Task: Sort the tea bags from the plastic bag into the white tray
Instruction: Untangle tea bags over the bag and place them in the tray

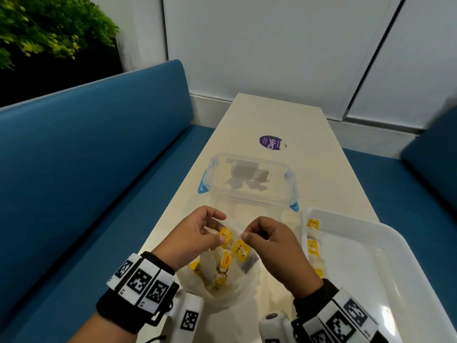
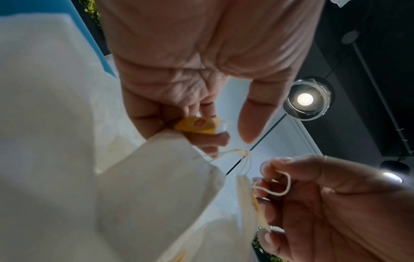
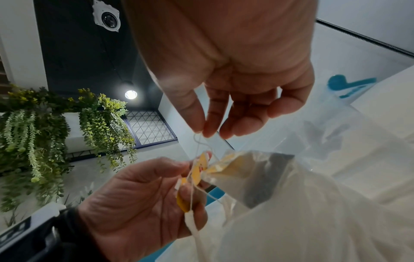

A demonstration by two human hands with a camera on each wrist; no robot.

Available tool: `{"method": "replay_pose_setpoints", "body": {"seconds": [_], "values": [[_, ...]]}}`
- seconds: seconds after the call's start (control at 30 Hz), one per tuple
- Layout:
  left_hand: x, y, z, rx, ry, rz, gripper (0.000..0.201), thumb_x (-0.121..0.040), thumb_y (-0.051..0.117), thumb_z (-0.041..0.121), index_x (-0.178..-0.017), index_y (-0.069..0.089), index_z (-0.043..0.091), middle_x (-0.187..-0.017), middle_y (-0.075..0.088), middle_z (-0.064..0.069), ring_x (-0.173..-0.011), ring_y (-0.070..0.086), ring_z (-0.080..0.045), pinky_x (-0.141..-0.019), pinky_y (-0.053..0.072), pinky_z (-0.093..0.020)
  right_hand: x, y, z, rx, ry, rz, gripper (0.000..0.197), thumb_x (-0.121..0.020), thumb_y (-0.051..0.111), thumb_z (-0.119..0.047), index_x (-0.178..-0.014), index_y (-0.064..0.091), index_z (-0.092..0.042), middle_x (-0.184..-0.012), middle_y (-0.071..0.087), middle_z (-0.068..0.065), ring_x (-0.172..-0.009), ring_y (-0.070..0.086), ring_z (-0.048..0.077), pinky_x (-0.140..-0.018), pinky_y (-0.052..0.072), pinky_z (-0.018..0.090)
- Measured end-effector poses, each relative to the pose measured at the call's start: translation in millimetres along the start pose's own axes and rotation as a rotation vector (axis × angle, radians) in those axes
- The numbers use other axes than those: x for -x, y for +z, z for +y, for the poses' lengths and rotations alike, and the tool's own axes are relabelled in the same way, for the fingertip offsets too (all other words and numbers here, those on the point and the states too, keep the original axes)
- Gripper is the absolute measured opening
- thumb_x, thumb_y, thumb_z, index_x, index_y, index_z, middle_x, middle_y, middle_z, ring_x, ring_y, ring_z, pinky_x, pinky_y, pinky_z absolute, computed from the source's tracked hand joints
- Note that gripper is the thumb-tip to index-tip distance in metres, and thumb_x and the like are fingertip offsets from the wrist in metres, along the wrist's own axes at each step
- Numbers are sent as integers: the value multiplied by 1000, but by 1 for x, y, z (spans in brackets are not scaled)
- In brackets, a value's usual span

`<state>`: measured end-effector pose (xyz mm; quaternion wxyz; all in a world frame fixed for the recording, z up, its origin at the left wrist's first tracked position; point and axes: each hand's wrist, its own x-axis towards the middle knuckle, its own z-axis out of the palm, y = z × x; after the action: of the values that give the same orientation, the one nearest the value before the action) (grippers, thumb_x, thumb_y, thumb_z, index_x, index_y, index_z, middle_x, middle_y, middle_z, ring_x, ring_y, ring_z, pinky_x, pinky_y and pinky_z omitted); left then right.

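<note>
Above the plastic bag (image 1: 222,273), the left hand (image 1: 197,233) pinches a yellow tea-bag tag (image 1: 226,235); the right hand (image 1: 269,240) pinches its string (image 2: 281,186). Three tea bags (image 1: 312,246) lie in the white tray (image 1: 395,280).

The left hand (image 1: 197,235) and right hand (image 1: 273,240) are showing bare; each wrist is wearing a black strap (image 1: 118,311) carrying white blocks (image 1: 139,278) printed with black square markers; white camera housings (image 1: 188,318) are sitting beneath the wrists.

Stood on the cream rectangular desk (image 1: 321,154): a clear plastic container with blue clips (image 1: 249,180), beyond it a purple oval sticker (image 1: 271,142).
</note>
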<state>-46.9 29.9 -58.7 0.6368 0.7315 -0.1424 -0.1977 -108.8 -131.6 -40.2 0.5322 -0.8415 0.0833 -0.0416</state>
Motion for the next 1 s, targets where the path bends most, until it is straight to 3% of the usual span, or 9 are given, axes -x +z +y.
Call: {"method": "replay_pose_setpoints", "body": {"seconds": [0.17, 0.27, 0.4, 0.53, 0.6, 0.73, 0.8, 0.9, 1.0], "values": [[0, -2, -1, -36, 27, 32, 34, -75, 62, -8, -95, 59, 20, -86, 60, 0, -62, 53, -10, -70, 48, -34, 1, 0, 0, -1, -3, -16, 17, -83, 64, -12, -67, 62, -18, -68, 58, -2, -62, 51, 6, -55, 40, 10], [0, 0, 0, -25, 52, 21, 28, -78, 59, -9, -90, 60, 16, -82, 59, -2, -63, 56, -7, -67, 49, -26, 1, 0, 1, 40, 4, -33, 16, -80, 65, -12, -65, 62, -17, -71, 60, 0, -65, 52, 8, -57, 41, 12], [1, 1, 1, 0, 60, -3, 31, -82, 50, -19, -89, 57, 10, -73, 56, -3, -58, 56, 0, -58, 47, -14, 2, -1, 1, 215, 4, -79, 14, -73, 70, -19, -62, 62, -23, -70, 57, -9, -63, 50, 4, -62, 43, 21], [2, 1, 3, -4, 57, -17, 30, -82, 50, -19, -91, 57, 9, -72, 56, -3, -57, 55, 0, -57, 46, -13, 2, 0, 0, 236, -49, -40, 17, -74, 71, -35, -83, 57, -34, -86, 50, -13, -76, 46, 3, -76, 43, 26], [2, 2, 5, -17, 60, -23, 30, -81, 50, -19, -90, 57, 10, -72, 56, -3, -58, 55, 0, -57, 45, -13, -2, 2, -2, 241, -46, -65, 15, -77, 70, -39, -84, 56, -37, -88, 48, -14, -79, 45, 2, -83, 43, 30], [3, 3, 7, -37, 64, -34, 29, -81, 54, -16, -91, 57, 11, -75, 59, -2, -63, 57, -2, -61, 46, -14, -6, 7, -4, 187, 23, -118, 14, -84, 66, -27, -70, 61, -26, -79, 54, -8, -69, 49, 4, -74, 47, 29], [3, 3, 5, -107, 100, 46, 29, -81, 60, -10, -90, 58, 18, -83, 59, 2, -71, 56, -5, -66, 46, -14, -7, 8, -3, 86, 79, -116, 17, -86, 64, -19, -69, 61, -19, -79, 58, -1, -70, 53, 9, -70, 48, 28], [8, 1, -2, -417, 219, 298, 29, -77, 70, 10, -82, 57, 34, -95, 55, 12, -89, 50, 0, -79, 39, -16, -7, 8, -2, -3, 136, -100, 18, -87, 61, -15, -69, 61, -15, -73, 59, 3, -64, 53, 10, -64, 45, 22], [21, 4, -1, -594, 312, 422, 8, -67, 61, 42, -68, 53, 40, -82, 55, 17, -83, 49, 0, -78, 37, -23, -7, 9, -1, -11, 141, -64, 16, -88, 59, -14, -72, 62, -11, -71, 59, 2, -63, 54, 9, -65, 46, 24]]}}
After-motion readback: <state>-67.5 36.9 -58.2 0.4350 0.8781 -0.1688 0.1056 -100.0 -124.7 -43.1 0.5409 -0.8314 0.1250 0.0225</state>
